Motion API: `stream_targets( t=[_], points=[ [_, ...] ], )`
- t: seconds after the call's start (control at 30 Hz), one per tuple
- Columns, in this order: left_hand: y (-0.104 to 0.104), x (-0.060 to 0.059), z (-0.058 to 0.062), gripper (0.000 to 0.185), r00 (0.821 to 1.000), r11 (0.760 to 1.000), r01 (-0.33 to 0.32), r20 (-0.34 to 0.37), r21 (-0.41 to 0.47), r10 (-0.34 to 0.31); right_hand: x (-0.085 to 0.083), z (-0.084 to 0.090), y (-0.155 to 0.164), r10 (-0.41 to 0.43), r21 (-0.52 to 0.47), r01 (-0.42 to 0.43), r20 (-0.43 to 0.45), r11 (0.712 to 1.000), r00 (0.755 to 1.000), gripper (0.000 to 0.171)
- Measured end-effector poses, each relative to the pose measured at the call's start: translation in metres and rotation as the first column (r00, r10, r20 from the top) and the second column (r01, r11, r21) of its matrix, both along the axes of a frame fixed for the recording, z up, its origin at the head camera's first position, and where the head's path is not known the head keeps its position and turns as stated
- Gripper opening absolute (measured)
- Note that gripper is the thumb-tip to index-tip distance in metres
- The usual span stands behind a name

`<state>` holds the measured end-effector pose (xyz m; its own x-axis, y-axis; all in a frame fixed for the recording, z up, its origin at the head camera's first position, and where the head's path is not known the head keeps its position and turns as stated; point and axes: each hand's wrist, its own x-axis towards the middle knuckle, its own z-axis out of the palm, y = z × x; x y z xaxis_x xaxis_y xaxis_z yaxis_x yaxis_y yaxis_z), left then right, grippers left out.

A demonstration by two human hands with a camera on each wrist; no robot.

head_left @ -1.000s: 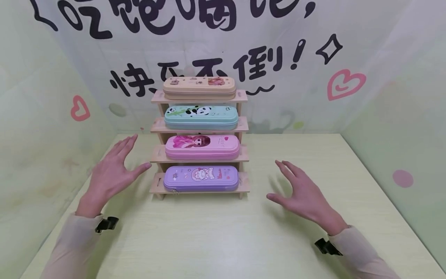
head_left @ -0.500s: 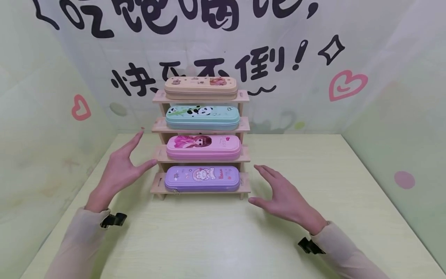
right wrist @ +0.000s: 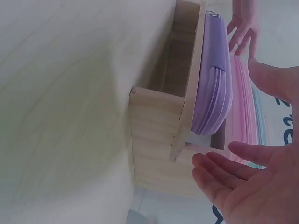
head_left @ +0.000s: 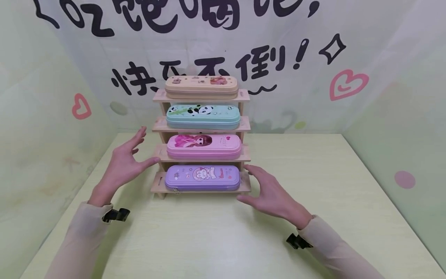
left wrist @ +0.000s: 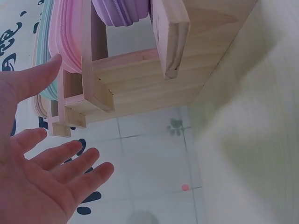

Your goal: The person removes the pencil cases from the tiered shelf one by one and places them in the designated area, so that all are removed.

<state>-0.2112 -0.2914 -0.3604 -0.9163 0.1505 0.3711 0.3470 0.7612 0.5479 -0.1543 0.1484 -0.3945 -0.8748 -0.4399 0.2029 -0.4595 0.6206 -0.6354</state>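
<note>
On bench [head_left: 223, 240] | wooden rack [head_left: 245, 128] holds four pencil cases; purple case [head_left: 202, 178] on lowest shelf | left hand [head_left: 122, 167] grip released, beside rack; right hand [head_left: 270, 193] grip released, near purple case, touching nothing

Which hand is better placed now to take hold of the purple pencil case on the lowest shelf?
Probably the right hand: it hovers open beside the right end of the purple pencil case. The left hand, also open, is higher, level with the pink pencil case.
</note>
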Motion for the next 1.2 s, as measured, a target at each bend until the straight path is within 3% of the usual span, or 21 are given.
stream_targets(
  t=[0.6, 1.2],
  points=[
    [0.005, -0.013, -0.005, 0.11, 0.99, 0.992, 0.045, 0.127, 0.118, -0.059, -0.013, -0.006, -0.023, 0.032, -0.053, -0.03, 0.032, 0.998, 0.999, 0.085],
    [0.004, -0.018, -0.009, 0.11, 0.983, 0.994, 0.029, 0.178, 0.11, -0.048, -0.018, -0.009, -0.029, 0.02, -0.026, -0.02, -0.004, 0.999, 1.0, 0.082]
  ],
)
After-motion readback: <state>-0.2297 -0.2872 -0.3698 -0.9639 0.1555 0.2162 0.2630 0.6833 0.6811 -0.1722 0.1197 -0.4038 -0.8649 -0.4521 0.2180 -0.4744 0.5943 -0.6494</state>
